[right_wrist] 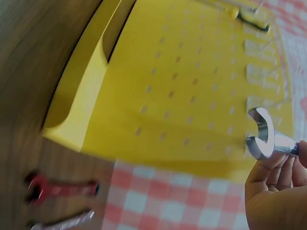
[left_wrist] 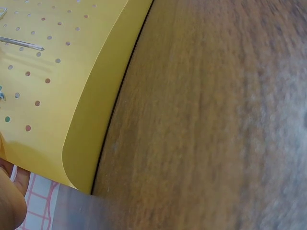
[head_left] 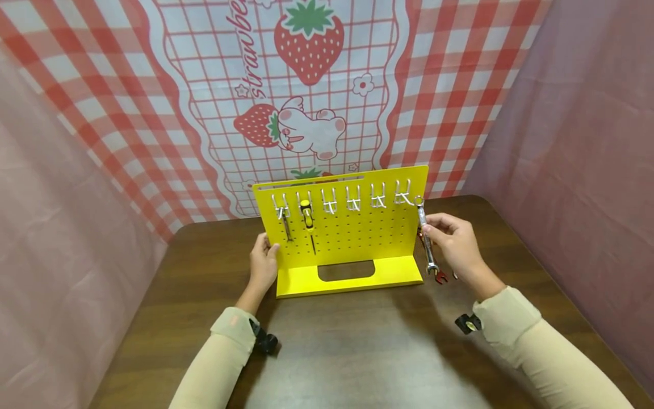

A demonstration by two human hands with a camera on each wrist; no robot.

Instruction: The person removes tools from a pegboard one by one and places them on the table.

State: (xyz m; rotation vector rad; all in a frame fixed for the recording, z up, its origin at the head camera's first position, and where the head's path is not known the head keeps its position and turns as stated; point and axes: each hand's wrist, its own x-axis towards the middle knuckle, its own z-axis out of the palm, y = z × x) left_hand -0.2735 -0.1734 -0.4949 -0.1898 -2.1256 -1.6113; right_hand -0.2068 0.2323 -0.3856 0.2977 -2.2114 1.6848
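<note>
Beige fabric sleeves (head_left: 567,355), lower frame: right grip (head_left: 458,245) pinches a silver metal wrench (head_left: 428,245), left grip (head_left: 263,264) a rectangular yellow pegboard (head_left: 357,236), centre.

Pegboard (head_left: 352,238): on table (head_left: 337,346) — centre
Screwdriver (head_left: 307,216): on pegboard, 9 o'clock
Held wrench (head_left: 429,249): 3 o'clock
Cloth (head_left: 301,102): 12 o'clock — behind

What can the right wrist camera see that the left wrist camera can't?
Only the right wrist view: the right hand holding a silver wrench, a red wrench on the table, a blurry shiny tool near it, and the screwdriver's yellow and black handle.

Only the left wrist view: part of the left hand at the board's edge, and the screwdriver's metal tip.

Both: the yellow pegboard, the brown table and some red-and-white cloth.
</note>
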